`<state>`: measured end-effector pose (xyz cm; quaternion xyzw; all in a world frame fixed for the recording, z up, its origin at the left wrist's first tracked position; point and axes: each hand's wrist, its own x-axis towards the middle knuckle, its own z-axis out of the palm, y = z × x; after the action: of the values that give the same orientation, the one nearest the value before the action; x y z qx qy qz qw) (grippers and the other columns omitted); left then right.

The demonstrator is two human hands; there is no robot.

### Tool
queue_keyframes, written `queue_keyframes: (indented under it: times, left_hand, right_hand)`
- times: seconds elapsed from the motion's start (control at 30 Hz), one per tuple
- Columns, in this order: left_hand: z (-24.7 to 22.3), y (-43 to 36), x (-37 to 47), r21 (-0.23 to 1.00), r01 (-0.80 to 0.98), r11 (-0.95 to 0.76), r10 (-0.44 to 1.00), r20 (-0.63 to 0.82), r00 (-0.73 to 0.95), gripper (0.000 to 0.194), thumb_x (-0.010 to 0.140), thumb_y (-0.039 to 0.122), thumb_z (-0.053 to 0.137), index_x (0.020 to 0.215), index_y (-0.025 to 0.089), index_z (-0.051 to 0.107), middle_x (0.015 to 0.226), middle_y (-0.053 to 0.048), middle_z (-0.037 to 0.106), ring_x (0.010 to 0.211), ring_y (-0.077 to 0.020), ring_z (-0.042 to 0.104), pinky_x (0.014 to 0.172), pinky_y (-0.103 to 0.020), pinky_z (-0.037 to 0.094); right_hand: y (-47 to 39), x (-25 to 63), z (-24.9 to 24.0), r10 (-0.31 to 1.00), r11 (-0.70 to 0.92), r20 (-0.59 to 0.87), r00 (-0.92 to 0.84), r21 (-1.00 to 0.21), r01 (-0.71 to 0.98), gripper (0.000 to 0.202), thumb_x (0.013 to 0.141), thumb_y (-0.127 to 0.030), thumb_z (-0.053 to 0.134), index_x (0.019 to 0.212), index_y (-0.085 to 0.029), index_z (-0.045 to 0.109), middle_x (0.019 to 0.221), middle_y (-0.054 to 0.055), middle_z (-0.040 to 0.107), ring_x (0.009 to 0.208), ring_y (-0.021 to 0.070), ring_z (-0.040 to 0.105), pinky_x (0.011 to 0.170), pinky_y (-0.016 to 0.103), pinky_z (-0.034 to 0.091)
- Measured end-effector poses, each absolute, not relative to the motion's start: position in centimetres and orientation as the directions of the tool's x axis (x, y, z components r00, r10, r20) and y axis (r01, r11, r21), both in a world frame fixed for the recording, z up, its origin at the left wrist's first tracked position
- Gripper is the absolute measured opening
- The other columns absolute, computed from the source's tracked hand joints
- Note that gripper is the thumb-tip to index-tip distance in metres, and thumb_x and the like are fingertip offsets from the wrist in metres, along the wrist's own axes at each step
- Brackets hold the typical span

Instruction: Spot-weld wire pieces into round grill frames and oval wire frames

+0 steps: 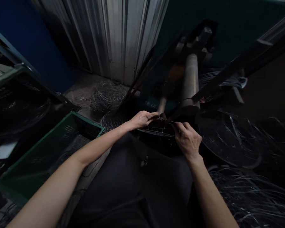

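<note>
And forward and down the scene is viewed, from a single camera worn on the head! The lap [133,177] is seen from above, the left grip [142,119] and right grip [188,139] are framed close, near the centre, while the corrugated wall [120,41] is faced beyond, caught farther off at the top.

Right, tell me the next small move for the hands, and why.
Probably nudge the wire into line with the thin rod: the left hand and right hand hold it from either side, near the rod's lower end; whether it touches is too dark to tell.
</note>
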<state>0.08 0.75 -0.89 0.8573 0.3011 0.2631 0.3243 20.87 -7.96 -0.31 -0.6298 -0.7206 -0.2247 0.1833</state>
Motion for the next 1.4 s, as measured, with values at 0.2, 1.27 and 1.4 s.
queue_keyframes:
  times: [0.2,1.27,1.4]
  left_hand:
    - [-1.0,1.24,0.14,0.706,0.36,-0.61,0.683,0.239,0.69,0.03,0.089,0.024,0.046,0.114,0.016,0.061,0.094,-0.001,0.068,0.08,-0.0091,0.062,0.07,-0.012,0.039]
    - [-0.43,1.62,0.39,0.728,0.349,-0.59,0.676,0.209,0.706,0.03,0.09,0.028,0.045,0.11,0.013,0.062,0.096,-0.004,0.068,0.083,-0.0106,0.062,0.072,-0.015,0.04]
    - [-0.45,1.52,0.36,0.792,0.299,-0.532,0.674,0.182,0.716,0.03,0.09,0.033,0.045,0.104,0.012,0.061,0.08,-0.003,0.066,0.069,-0.0094,0.06,0.065,-0.016,0.041]
  right_hand:
    - [-7.77,21.02,-0.47,0.825,0.114,0.545,-0.148,0.096,0.989,0.023,0.091,-0.036,0.048,0.092,-0.021,0.066,0.08,0.001,0.063,0.062,0.0091,0.049,0.048,0.022,0.021]
    - [-7.71,21.1,-0.45,0.859,0.093,0.504,-0.088,0.015,0.996,0.031,0.092,-0.04,0.043,0.091,-0.02,0.066,0.078,0.004,0.06,0.065,0.0125,0.048,0.05,0.026,0.02]
    - [-7.78,20.73,-0.21,0.894,0.07,0.445,-0.06,-0.006,0.998,0.032,0.093,-0.04,0.041,0.092,-0.02,0.066,0.078,0.005,0.059,0.067,0.0135,0.048,0.051,0.027,0.02]
